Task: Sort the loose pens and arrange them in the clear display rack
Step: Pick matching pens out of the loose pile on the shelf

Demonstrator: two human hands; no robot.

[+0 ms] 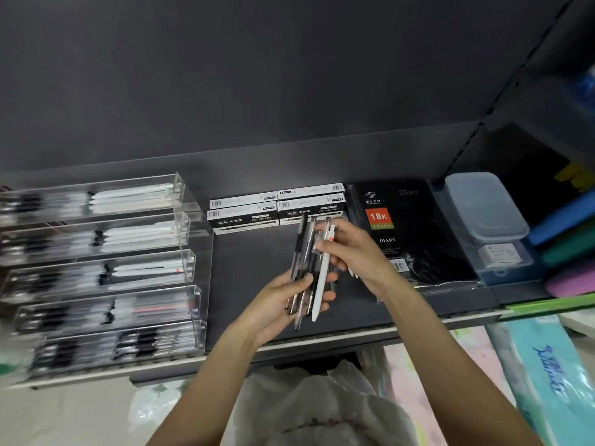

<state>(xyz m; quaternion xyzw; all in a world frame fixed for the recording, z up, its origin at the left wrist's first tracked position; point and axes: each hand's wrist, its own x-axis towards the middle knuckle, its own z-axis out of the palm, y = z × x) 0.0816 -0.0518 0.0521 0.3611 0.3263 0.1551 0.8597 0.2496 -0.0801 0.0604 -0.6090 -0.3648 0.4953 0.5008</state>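
My left hand (289, 296) grips a bundle of pens (302, 268), mostly black and clear ones, held upright above the dark shelf (251, 268). A white pen (323, 275) stands at the right of the bundle. My right hand (349, 249) pinches the top of that white pen between thumb and fingers. The clear display rack (106, 268) sits on the shelf to the left, with several stepped tiers holding white and black pens, blurred in this view.
Boxes of gel ink pens (277, 207) lie at the back of the shelf. A black diary (405, 233) lies to the right, then a lidded plastic container (486, 207). Coloured folders (566, 239) are at far right. A white plastic bag (322, 410) hangs below.
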